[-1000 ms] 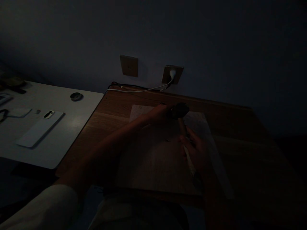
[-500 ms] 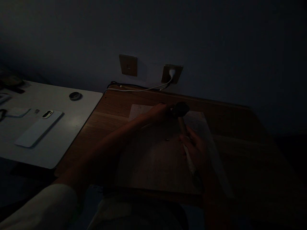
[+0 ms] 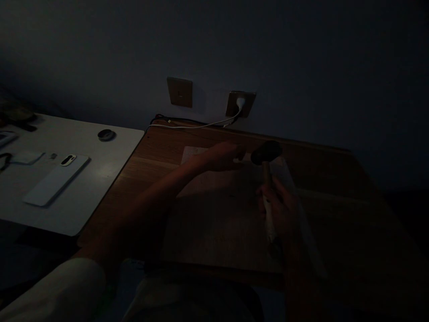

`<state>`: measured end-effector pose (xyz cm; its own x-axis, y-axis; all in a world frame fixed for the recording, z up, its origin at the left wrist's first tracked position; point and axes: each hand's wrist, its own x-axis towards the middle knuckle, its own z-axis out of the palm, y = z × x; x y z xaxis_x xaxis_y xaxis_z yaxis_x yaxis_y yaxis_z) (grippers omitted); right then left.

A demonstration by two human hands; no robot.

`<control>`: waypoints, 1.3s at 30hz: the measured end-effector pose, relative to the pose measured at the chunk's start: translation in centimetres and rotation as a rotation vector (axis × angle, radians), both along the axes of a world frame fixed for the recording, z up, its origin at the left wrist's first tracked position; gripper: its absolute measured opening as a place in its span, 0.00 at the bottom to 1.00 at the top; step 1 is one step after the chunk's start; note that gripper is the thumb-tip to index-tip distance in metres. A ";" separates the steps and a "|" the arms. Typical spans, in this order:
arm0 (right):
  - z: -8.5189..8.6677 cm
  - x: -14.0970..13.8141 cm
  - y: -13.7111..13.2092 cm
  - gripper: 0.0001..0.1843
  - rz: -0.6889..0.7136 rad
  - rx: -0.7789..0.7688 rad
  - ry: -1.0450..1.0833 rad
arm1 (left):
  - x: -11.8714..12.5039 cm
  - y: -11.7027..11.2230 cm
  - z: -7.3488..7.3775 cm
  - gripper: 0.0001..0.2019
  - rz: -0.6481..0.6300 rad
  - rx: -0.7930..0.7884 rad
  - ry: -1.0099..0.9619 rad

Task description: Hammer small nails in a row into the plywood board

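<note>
The light is very dim. My right hand (image 3: pixel 281 208) is wrapped round the handle of a mallet (image 3: pixel 266 153), whose thick dark head points away from me above the board. Over the board's far part is my left hand (image 3: pixel 224 156), fingers closed and pinching toward the right. Whatever lies between those fingertips is too dark to make out. The mallet head hangs just right of the left fingertips, apart from them. Both hands are above a flat board (image 3: pixel 214 241) lying on the wooden table. A tiny dark object (image 3: pixel 232 195) rests on it.
On the left, a white table (image 3: pixel 97 179) bears a phone (image 3: pixel 55 181), a small round dark dish (image 3: pixel 106 135) and other items. Behind the wooden table (image 3: pixel 147 156), a white cable (image 3: pixel 191 127) runs to a wall socket (image 3: pixel 240 103). A second wall plate (image 3: pixel 180 91) is beside it.
The mallet has moved to the right, with its head now apart from my left hand. My left hand has stayed in about the same place.
</note>
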<state>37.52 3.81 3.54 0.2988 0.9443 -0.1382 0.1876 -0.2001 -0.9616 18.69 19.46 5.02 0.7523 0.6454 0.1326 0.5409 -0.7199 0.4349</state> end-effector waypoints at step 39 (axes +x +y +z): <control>-0.3 0.1 0.3 0.17 -0.061 0.002 0.166 | 3.5 1.5 -3.0 0.12 -0.067 0.207 0.121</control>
